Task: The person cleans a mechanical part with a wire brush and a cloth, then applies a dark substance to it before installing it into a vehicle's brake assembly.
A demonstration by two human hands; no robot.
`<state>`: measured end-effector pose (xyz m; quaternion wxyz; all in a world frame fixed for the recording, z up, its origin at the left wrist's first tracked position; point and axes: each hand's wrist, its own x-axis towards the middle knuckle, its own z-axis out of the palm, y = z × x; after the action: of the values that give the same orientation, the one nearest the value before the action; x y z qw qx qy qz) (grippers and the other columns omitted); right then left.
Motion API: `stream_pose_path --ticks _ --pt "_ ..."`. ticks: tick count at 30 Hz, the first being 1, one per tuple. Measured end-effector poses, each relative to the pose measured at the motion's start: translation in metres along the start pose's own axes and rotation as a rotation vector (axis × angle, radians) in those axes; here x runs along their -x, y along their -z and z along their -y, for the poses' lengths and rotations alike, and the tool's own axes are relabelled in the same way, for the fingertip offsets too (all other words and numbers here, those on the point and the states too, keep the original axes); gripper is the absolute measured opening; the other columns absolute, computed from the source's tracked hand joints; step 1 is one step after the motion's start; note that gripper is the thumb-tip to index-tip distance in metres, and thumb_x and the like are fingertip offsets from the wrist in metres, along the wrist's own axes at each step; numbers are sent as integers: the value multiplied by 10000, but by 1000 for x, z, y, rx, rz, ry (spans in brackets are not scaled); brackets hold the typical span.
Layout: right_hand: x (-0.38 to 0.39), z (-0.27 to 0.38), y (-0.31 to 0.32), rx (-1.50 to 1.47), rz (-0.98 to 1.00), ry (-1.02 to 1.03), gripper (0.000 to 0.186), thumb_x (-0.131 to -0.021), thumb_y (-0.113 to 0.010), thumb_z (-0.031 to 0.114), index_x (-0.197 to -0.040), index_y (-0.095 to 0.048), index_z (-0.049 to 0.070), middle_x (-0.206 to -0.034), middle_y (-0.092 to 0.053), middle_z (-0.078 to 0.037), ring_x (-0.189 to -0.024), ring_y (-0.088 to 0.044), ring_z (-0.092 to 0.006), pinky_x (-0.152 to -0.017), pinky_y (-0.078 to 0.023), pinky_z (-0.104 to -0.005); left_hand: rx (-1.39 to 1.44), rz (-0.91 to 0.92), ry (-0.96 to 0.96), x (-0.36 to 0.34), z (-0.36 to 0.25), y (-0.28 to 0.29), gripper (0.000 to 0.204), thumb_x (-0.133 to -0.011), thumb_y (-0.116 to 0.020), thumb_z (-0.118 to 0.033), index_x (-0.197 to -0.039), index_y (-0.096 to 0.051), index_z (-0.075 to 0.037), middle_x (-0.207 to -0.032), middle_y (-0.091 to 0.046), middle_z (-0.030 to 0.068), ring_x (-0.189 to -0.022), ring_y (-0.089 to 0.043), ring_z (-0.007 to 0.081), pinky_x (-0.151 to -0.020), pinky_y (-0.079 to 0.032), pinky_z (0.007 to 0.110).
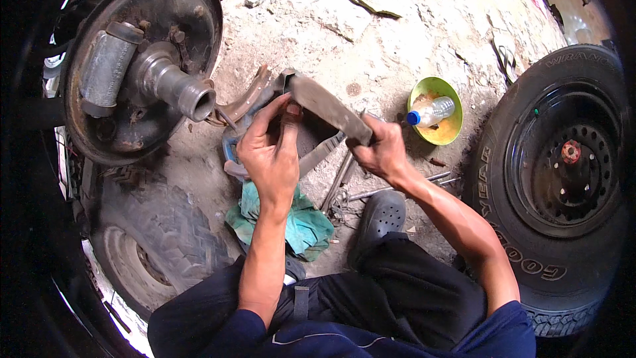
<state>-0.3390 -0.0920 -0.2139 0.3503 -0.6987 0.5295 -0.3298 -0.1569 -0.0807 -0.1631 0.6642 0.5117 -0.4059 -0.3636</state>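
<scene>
A curved brake shoe point(331, 109) is held up in front of me, between my two hands. My right hand point(381, 152) is closed around its right end. At its left end my left hand point(271, 149) has thumb and fingers pinched together on the shoe. Another brake shoe point(248, 96), rusty brown, lies on the ground behind my left hand. To the left stands a dark round brake backing plate point(192, 23) with a bare metal spindle point(175, 89) and a grey cylinder point(109, 69) on its face.
A teal cloth point(305, 225) lies below my left hand, near metal rods point(338, 182). A green bowl point(454, 86) holds a clear bottle point(437, 111) with a blue cap. A large wheel point(497, 179) stands at right; a worn tyre point(165, 225) lies at lower left.
</scene>
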Motion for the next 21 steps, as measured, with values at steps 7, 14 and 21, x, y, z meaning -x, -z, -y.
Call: stream_pose_path --ticks 7,14,21 --pt "-5 9 5 -19 -149 -23 190 -700 -664 136 -829 -605 9 -657 -583 -204 -581 -598 -360 -545 -461 -380 16 26 96 -5 13 5 213 -882 -637 -6 -1088 -640 52 -968 -671 83 -874 -622 105 -787 -510 217" --pt "27 -24 -16 -12 -48 -128 191 -689 -667 134 -790 -570 5 -627 -572 -211 -576 -607 -363 -526 -455 -394 113 -31 114 -4 7 -7 147 -903 -616 -24 -1031 -637 47 -896 -657 53 -793 -605 80 -730 -495 196" --pt "9 -3 -12 -7 -91 -29 198 -697 -664 146 -789 -562 4 -621 -556 -207 -572 -590 -375 -536 -456 -395 291 -26 205 -1 11 -3 149 -908 -622 -56 -1035 -620 21 -918 -652 50 -798 -610 88 -725 -509 211"
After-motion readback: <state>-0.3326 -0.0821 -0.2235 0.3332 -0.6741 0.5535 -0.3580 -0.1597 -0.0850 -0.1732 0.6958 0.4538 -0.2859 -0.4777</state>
